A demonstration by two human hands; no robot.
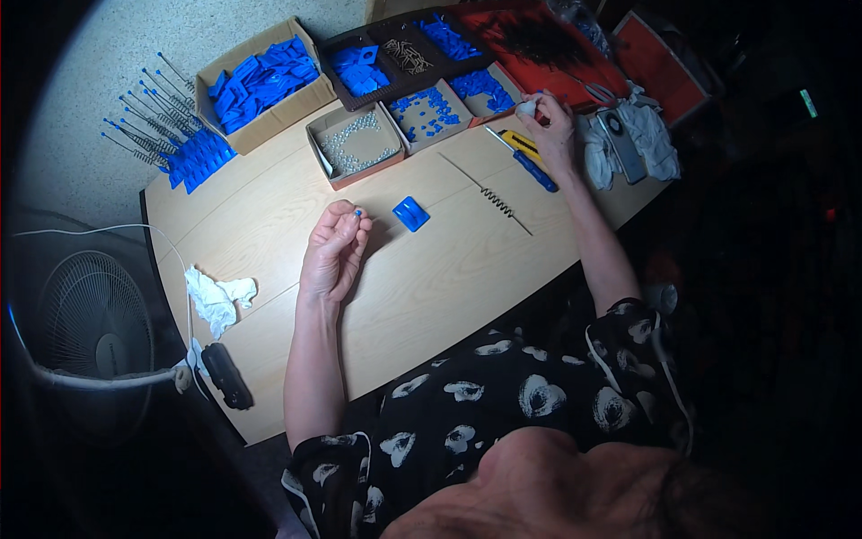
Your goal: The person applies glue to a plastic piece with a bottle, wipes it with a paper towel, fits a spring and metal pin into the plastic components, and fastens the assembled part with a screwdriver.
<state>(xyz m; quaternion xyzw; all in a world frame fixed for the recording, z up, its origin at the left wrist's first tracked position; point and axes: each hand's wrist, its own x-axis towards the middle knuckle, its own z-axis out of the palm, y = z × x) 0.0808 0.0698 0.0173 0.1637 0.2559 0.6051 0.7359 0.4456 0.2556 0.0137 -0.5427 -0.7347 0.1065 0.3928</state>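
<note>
My left hand [334,251] rests on the wooden table [431,287] and pinches a tiny blue piece [357,214] between thumb and fingertips. A blue plastic block [410,214] lies just right of it. My right hand [549,126] reaches toward the far boxes and holds a small pale object [526,106] in its fingertips. A thin metal rod with a coiled spring [496,199] lies on the table between both hands.
Cardboard boxes of blue parts [260,81], small blue pieces [429,115] and clear beads [357,144] line the far edge. Blue-tipped rods [162,135] lie far left. A yellow and blue cutter [525,157], white cloths [628,135], crumpled tissue [218,296], black device [226,375] and fan [90,323] surround.
</note>
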